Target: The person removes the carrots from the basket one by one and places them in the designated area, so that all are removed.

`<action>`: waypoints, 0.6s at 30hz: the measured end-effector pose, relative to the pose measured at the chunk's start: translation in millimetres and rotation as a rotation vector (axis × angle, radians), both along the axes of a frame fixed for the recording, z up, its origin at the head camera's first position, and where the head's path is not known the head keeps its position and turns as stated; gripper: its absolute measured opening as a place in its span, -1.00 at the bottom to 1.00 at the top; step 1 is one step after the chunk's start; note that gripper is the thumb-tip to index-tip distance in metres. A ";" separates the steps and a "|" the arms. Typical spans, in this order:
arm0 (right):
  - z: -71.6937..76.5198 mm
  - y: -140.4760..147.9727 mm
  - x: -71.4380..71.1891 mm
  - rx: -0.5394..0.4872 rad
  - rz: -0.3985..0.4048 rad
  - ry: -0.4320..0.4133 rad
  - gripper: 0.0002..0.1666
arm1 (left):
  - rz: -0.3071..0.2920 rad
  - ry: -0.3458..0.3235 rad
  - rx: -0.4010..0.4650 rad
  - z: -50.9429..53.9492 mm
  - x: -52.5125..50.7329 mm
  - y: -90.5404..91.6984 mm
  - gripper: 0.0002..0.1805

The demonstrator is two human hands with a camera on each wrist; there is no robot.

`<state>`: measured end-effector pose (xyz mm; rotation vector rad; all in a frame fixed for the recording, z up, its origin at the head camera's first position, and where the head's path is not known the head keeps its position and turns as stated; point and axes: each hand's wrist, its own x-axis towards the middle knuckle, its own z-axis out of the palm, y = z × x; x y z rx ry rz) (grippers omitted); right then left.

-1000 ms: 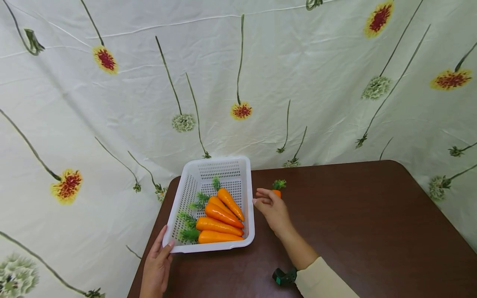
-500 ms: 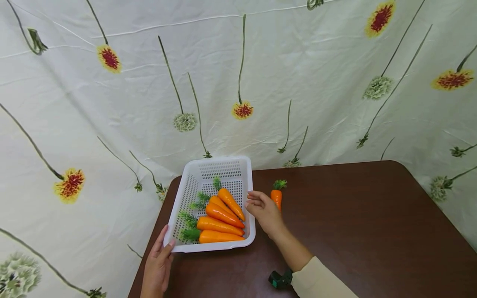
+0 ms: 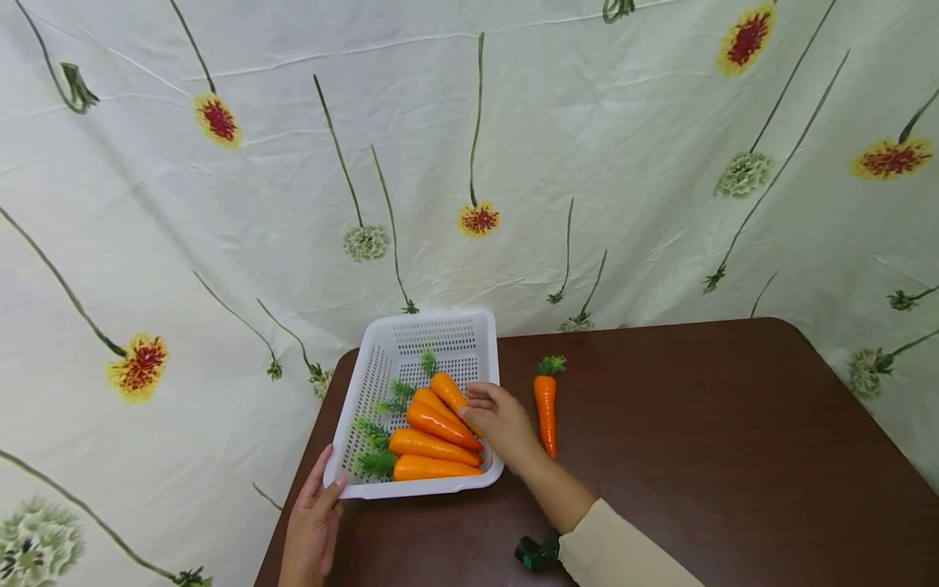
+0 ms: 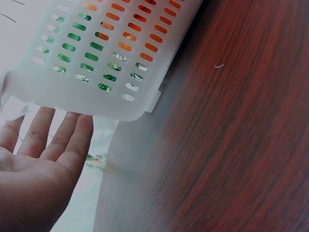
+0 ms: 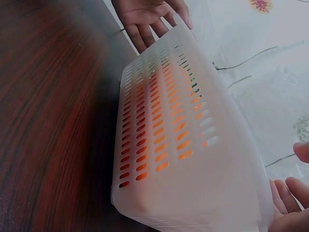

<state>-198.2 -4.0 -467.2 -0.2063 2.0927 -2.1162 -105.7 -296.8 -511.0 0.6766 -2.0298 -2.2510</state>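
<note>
Hovering over right rim of white basket (image 3: 411, 489): right hand (image 3: 506, 428), thumb and fingers parted, cut off in right wrist view; contact with carrots unclear. Left hand (image 3: 311, 522) pinching basket's near-left corner. In basket: five orange carrots (image 3: 440, 422), uppermost partly hidden. Right of basket, on table (image 3: 704, 440): one separate carrot (image 3: 546, 408).

Place: indoor tabletop setup, room type unclear
Table (image 3: 697, 424): dark wood-grain top
Cloth backdrop (image 3: 425, 163): flower-printed, behind and left of the table
</note>
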 end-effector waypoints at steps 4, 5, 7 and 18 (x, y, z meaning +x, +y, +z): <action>0.8 -4.6 -2.1 0.020 0.017 0.009 -0.42 | -0.014 0.011 0.014 -0.1 0.7 0.2 -0.27; 0.6 -5.6 -2.8 0.025 0.019 0.015 -0.42 | -0.016 0.013 0.017 -0.1 0.7 0.4 -0.27; 0.4 -8.0 -4.3 0.040 0.017 0.032 -0.43 | -0.020 0.017 0.021 -0.1 0.4 0.5 -0.27; 0.9 -21.7 -8.4 0.186 0.002 0.118 -0.48 | -0.027 0.027 0.009 -3.0 0.7 -2.2 -0.27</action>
